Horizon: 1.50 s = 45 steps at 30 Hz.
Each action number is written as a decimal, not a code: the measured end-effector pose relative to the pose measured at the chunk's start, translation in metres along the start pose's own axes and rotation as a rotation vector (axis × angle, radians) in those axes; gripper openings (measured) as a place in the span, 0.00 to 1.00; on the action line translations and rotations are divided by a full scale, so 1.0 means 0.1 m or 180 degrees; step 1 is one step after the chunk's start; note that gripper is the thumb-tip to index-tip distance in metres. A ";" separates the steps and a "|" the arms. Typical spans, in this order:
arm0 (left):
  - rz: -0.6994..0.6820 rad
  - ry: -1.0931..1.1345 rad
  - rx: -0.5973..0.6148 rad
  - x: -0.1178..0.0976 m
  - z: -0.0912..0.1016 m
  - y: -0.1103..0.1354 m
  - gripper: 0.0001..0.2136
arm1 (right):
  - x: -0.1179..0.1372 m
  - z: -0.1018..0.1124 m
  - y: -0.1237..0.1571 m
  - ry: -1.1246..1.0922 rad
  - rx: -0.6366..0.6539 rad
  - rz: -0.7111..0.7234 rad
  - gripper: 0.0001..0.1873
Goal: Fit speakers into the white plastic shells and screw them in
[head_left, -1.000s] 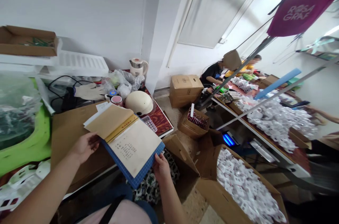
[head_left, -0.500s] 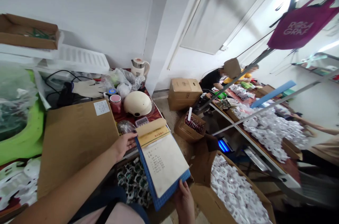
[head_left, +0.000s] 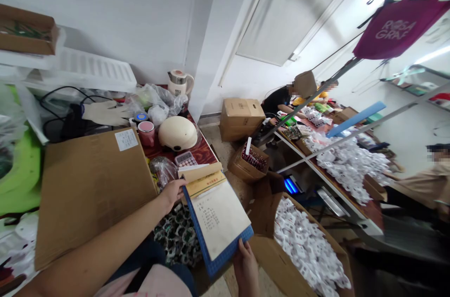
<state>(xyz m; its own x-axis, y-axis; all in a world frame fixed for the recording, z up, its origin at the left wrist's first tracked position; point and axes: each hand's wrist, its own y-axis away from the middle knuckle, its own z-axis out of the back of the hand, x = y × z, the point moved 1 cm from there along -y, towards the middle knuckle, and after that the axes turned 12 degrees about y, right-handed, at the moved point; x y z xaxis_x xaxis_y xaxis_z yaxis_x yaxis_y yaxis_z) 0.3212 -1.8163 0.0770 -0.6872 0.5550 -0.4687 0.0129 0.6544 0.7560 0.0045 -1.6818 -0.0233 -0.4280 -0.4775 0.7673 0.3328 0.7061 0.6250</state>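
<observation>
Two hands fill the bottom of my feed. The left hand (head_left: 171,195) is closed on the ledger's far left edge, and the right hand (head_left: 245,270) grips its near edge. The ledger (head_left: 215,212) is open, with handwritten lines on a cream page, and sits on a blue board (head_left: 225,254). Both are held tilted in the air, over a dark patterned pile (head_left: 177,236).

Just left of the ledger lies a wide cardboard sheet (head_left: 94,194) on a red-brown table (head_left: 202,154). Beyond the ledger, that table carries a calculator (head_left: 185,159), a plastic bag (head_left: 162,171), a pink mug (head_left: 146,133), a cream helmet (head_left: 177,133) and a kettle (head_left: 180,82).

To the right, I can see an open carton of white pieces (head_left: 305,252), then a small box of red tubes (head_left: 248,163) and stacked cartons (head_left: 242,119). Farther right, white pieces heap along a long bench (head_left: 351,166). A person in tan (head_left: 420,189) sits beside it, and another person in black (head_left: 279,100) works at the far end.
</observation>
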 end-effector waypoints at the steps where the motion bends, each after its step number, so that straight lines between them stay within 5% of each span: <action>1: -0.0039 0.0011 -0.0064 -0.02 0.02 -0.02 0.10 | -0.01 -0.06 -0.03 -0.0012 0.0046 -0.0015 0.24; 11: -0.0702 0.0290 -0.0664 -0.44 0.24 -0.25 0.13 | -0.07 -0.99 -0.45 -0.0043 0.0672 0.0046 0.25; 15: -0.1069 0.0427 -0.0672 -0.60 0.37 -0.33 0.16 | -0.03 -1.19 -0.52 -0.0085 0.0739 0.0065 0.24; 19: -0.1134 0.0465 -0.0415 -0.74 0.44 -0.32 0.24 | 0.11 -1.07 -0.44 -0.0131 0.0731 0.0000 0.24; 24: -0.0613 0.0395 0.0214 -0.71 0.32 -0.27 0.24 | 0.30 -0.66 -0.18 -0.0118 0.0557 -0.0068 0.23; 30: 0.0342 0.0418 0.0923 -0.27 0.10 -0.21 0.14 | 0.52 -0.05 0.25 -0.0108 0.0124 -0.0168 0.24; 35: 0.1056 0.0190 0.0721 0.14 0.06 -0.21 0.14 | 0.56 0.29 0.44 0.0008 -0.0231 -0.0158 0.23; 39: 0.1052 0.0274 0.0300 0.34 0.18 -0.30 0.16 | 0.39 0.24 0.37 0.0046 -0.0108 -0.0065 0.24; 45: 0.0139 0.0821 -0.0240 0.36 0.37 -0.30 0.20 | 0.03 -0.24 0.03 0.0011 0.0220 -0.0164 0.22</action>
<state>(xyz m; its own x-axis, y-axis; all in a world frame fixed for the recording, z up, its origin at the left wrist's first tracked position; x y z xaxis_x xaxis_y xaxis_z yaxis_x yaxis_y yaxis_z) 0.3233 -1.7971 0.0201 -0.8497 0.4264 -0.3103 -0.0008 0.5873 0.8094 0.0244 -1.6933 -0.0159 -0.4402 -0.5158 0.7350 0.2516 0.7149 0.6524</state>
